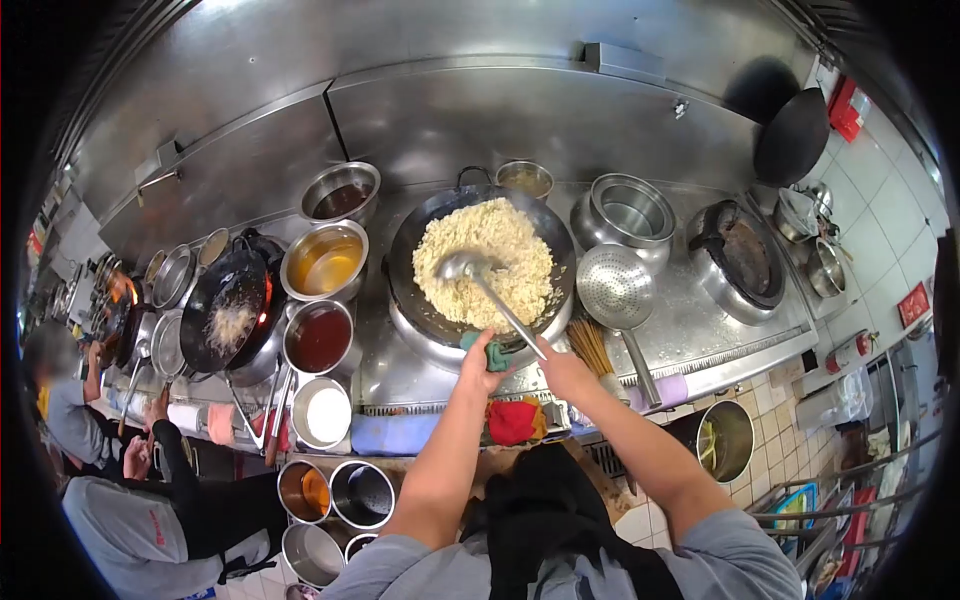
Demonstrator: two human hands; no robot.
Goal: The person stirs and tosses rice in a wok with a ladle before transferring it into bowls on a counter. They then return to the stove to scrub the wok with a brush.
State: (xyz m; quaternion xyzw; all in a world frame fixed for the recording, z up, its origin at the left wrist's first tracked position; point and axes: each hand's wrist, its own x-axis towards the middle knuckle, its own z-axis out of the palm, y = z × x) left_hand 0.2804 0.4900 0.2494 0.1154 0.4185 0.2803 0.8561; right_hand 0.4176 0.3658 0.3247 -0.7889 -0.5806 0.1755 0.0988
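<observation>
Wok (pixel 402 285) sits on the centre burner of the steel bench (pixel 690 322), loaded with pale fried rice (pixel 505 245). Left hand (pixel 483 360) is at the wok's near rim, fingers clamped on a green cloth (pixel 497 352) folded over the edge. Right hand (pixel 566 373) is just beside it, fingers closed round the end of the ladle (pixel 497 303). The ladle's handle runs up and left, and its bowl rests in the rice near the middle of the wok.

Perforated skimmer (pixel 616 286) lies right of the wok, its handle pointing toward the bench's front edge. Stacked steel pots (pixel 632 212) stand behind it. Bundle of sticks (pixel 591 346) lies between skimmer handle and wok. To the left of the wok is a column of bowls: dark liquid (pixel 341 194), yellow oil (pixel 325 261), dark red sauce (pixel 320 338), white powder (pixel 322 413). Second wok (pixel 232 310) further left has food in it, with flame at its edge. Red cloth (pixel 512 421) hangs at the bench front below the hands. Two other people (pixel 130 530) stand at far left, well apart from the centre wok.
</observation>
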